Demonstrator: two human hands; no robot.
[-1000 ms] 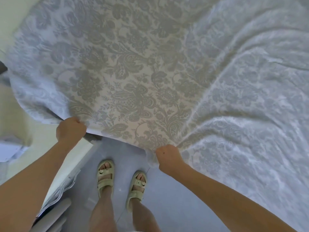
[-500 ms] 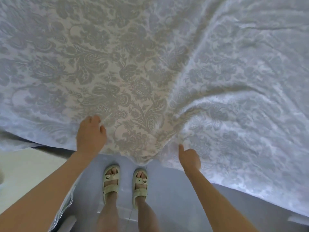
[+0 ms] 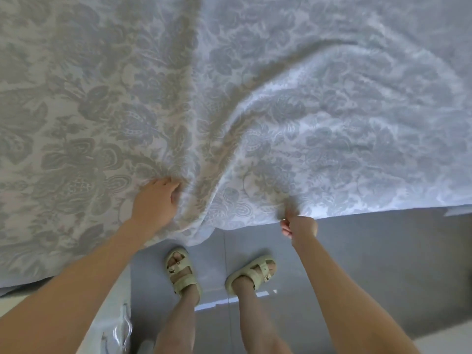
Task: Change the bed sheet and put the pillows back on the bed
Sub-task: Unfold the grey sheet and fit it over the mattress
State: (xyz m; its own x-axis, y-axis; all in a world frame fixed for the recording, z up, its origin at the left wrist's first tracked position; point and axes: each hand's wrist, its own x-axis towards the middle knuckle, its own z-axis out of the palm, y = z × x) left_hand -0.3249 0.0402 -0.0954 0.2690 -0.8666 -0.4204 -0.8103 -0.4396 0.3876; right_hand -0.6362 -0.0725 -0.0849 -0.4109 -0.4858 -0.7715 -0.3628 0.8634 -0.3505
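Floral sheet (image 3: 332, 123) fills the whole upper view, spread out ahead of the person w/ its near hem (image 3: 383, 210) running left-right above a grey floor (image 3: 383, 264). The bed itself is hidden under the cloth and no pillows are in view. Left hand (image 3: 155, 203) sits on top of the sheet, a little in from the hem, fingertips curled into a fold, which looks like a grab of a bunch of fabric. Right hand (image 3: 300, 227) is right at the hem, closed tight in a fist-like pinch on the edge, knuckles down toward the floor. Btwn the two hands the cloth sags in a loose lobe toward the sandals (image 3: 182, 272), and a raised ridge (image 3: 229, 149) runs away from that gap toward the far side. So the slack is in the middle, not at the sides. Key relation: all the sheet lies forward of both hands, hem across the body, so the pull prob. has to come back toward the person and outward to flatten that ridge. Right hand is nearer the true edge and better placed to lead; left would need to slide down to the hem first. Can't tell which way the sheet's long axis runs, as too little of its outline shows. Task looks early: still spreading, tucking and pillows not yet done.
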